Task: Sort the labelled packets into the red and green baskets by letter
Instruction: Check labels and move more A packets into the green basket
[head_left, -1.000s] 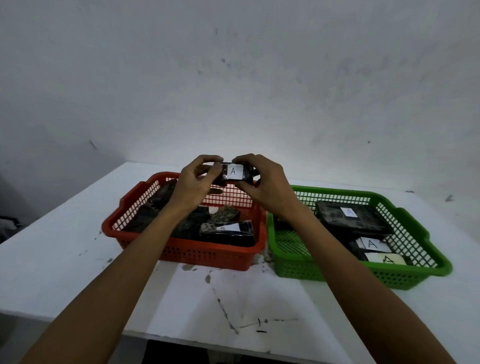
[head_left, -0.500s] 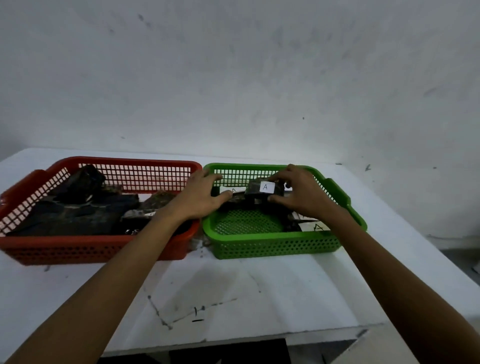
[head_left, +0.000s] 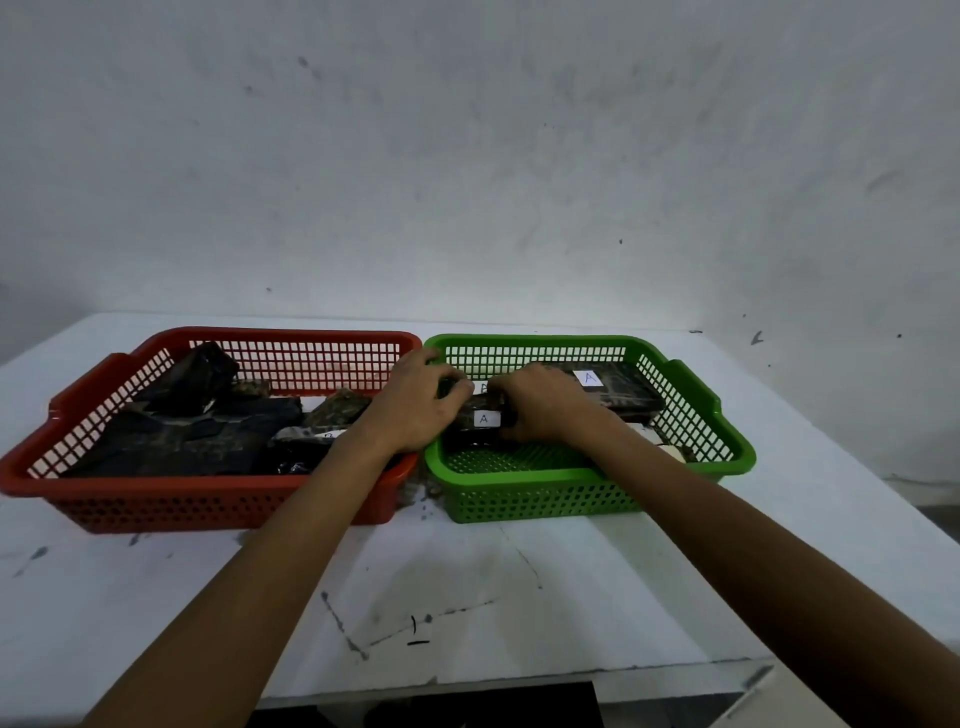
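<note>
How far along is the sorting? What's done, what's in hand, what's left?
Done: the green basket holds another A-labelled packet at its back right. In hand: left hand and right hand both grip an A packet low inside that basket, not yet released. Left: the red basket holds a pile of dark packets, labels mostly unreadable, so probably many to go.

left hand, right hand gripping packet, green basket

White scuffed table, red basket beside green basket
</note>
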